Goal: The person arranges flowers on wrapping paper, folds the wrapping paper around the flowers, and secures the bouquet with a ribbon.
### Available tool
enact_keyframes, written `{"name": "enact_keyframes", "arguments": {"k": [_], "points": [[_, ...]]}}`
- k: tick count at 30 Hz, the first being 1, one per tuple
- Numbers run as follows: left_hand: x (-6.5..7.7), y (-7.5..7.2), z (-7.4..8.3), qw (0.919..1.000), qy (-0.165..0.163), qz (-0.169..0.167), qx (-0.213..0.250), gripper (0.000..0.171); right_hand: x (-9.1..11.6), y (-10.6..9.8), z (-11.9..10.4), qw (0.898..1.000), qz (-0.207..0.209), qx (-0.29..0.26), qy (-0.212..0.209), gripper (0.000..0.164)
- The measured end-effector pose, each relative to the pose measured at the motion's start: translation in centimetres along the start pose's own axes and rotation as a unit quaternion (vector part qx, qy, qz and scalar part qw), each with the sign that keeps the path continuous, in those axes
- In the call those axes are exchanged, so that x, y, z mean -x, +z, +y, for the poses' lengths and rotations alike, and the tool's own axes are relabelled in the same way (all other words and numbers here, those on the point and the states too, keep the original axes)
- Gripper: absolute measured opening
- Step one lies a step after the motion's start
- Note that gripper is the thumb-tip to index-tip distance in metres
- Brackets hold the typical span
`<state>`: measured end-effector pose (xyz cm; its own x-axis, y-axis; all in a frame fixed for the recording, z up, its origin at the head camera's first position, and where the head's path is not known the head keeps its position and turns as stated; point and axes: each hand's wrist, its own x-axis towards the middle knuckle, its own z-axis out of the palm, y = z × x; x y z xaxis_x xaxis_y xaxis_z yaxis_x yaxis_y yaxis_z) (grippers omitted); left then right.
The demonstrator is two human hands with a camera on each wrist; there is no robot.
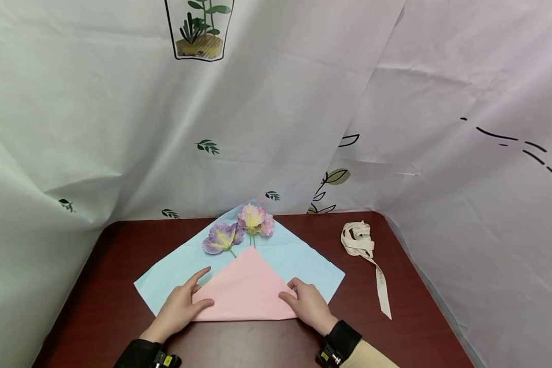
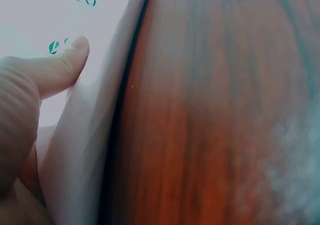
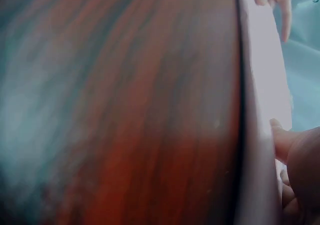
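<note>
A light blue sheet of wrapping paper (image 1: 303, 255) lies on the table, and its front part is folded up as a pink triangle (image 1: 248, 291). My left hand (image 1: 180, 305) grips the left corner of the fold, thumb on the pink side and index finger stretched outward. At the right corner my right hand (image 1: 309, 305) pinches the fold between thumb and fingers. A purple-and-yellow flower (image 1: 222, 237) and a pink-and-yellow flower (image 1: 253, 217) rest on the blue part, with the lower ends of their stems hidden under the pink fold. Close up, the left thumb (image 2: 62, 67) presses on the paper.
A cream ribbon (image 1: 358, 239) lies loosely bundled at the right back, one end trailing toward the front. The dark red-brown table (image 1: 119, 266) has rounded back corners. A white printed cloth (image 1: 276, 102) hangs behind it and along both sides.
</note>
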<state>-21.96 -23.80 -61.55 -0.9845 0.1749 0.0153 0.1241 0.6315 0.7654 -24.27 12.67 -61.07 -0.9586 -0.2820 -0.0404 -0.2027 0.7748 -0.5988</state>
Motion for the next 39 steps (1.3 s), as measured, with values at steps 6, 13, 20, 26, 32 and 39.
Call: {"name": "enact_keyframes", "arguments": {"k": [6, 13, 20, 26, 32, 39], "points": [[-0.2, 0.5, 0.9, 0.9903, 0.065, 0.051, -0.112, 0.08, -0.2, 0.0, 0.0, 1.0, 0.012, 0.027, 0.005, 0.031], [-0.7, 2.5, 3.0, 0.9679, 0.181, -0.011, -0.174, 0.062, -0.8, 0.0, -0.5, 0.999, 0.005, 0.045, -0.004, 0.026], [-2.0, 4.2, 4.0, 0.9678, 0.142, -0.023, -0.206, 0.051, -1.5, -0.1, -0.9, 0.999, -0.023, 0.045, -0.007, 0.025], [-3.5, 4.6, 4.2, 0.9617, 0.149, -0.001, -0.23, 0.059, -1.6, -0.3, -1.0, 0.998, -0.033, 0.044, -0.001, 0.026], [-4.0, 5.2, 4.3, 0.9578, 0.141, 0.007, -0.25, 0.065, -1.6, -0.3, -1.1, 0.999, -0.036, 0.04, -0.002, 0.026], [-3.9, 5.9, 4.3, 0.9725, 0.13, -0.002, -0.193, 0.075, -1.5, -0.5, -1.1, 0.998, -0.031, 0.046, 0.0, 0.027]]}}
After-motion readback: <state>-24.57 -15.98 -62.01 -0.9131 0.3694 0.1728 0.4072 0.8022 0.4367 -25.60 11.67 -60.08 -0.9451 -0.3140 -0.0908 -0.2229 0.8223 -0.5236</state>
